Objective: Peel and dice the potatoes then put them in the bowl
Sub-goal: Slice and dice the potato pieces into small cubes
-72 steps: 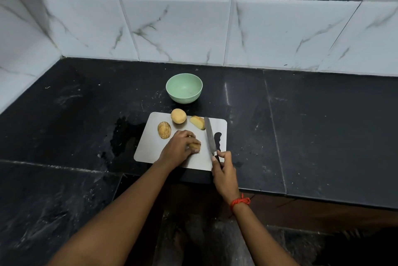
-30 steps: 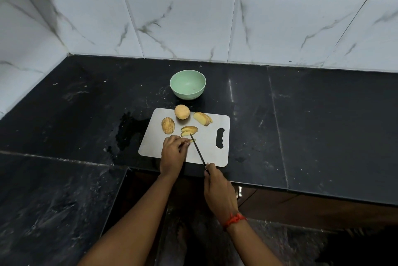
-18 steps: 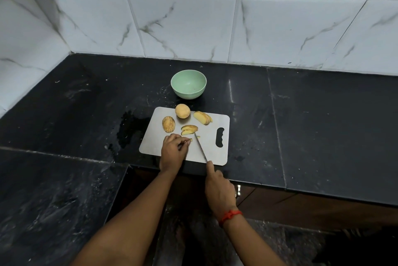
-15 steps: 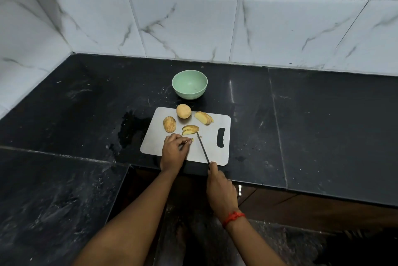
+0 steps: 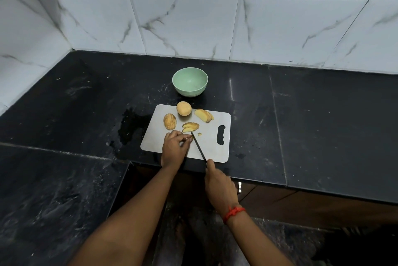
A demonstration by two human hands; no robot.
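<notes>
A small potato piece (image 5: 189, 137), mostly hidden, sits at the near middle of the cutting board (image 5: 215, 147), pinched under the left grip (image 5: 174, 147). The knife (image 5: 199, 147) tip meets it, and the right grip (image 5: 219, 188) is clenched round the handle at the board's near edge. Just beyond lie cut slices (image 5: 190, 127). Farther off are a sliced half (image 5: 204, 115), a round potato (image 5: 184, 108) and a streaked potato (image 5: 170, 121). The green bowl (image 5: 190, 82) stands on the black surface (image 5: 323, 114) beyond the board.
</notes>
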